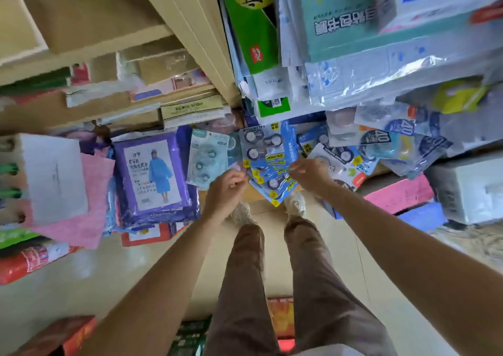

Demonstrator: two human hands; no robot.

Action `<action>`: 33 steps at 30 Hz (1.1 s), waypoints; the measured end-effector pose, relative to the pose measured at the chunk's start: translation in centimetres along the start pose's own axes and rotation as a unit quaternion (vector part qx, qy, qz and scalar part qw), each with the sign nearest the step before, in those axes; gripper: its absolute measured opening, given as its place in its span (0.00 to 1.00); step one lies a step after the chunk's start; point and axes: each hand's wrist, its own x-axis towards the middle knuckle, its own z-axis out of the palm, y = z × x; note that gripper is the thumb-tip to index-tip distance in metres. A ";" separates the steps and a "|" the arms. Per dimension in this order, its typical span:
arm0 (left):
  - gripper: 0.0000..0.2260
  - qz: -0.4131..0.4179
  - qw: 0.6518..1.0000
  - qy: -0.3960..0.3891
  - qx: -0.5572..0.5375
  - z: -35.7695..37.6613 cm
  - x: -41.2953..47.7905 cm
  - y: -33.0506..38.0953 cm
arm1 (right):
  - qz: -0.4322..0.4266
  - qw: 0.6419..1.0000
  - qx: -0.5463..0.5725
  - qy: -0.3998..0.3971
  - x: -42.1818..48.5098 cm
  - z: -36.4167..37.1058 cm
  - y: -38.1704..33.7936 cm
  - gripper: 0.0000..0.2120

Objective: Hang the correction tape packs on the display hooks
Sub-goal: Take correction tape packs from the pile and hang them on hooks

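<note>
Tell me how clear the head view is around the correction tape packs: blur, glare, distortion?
Head view: wide-angle bending curves the wooden shelves; glare streaks the plastic-wrapped stock above them; the correction tape packs are evenly lit, print soft; left hand and right hand are blurred, grip unclear.

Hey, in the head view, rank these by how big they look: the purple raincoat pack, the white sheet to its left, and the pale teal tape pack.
Largest: the purple raincoat pack and the white sheet, too alike to rank.
Smallest: the pale teal tape pack, clearly.
</note>
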 end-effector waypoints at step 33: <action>0.31 0.084 0.968 -0.055 0.231 3.3 16.4 2.2 | 0.217 0.847 0.461 0.150 8.4 6.4 3.2 0.11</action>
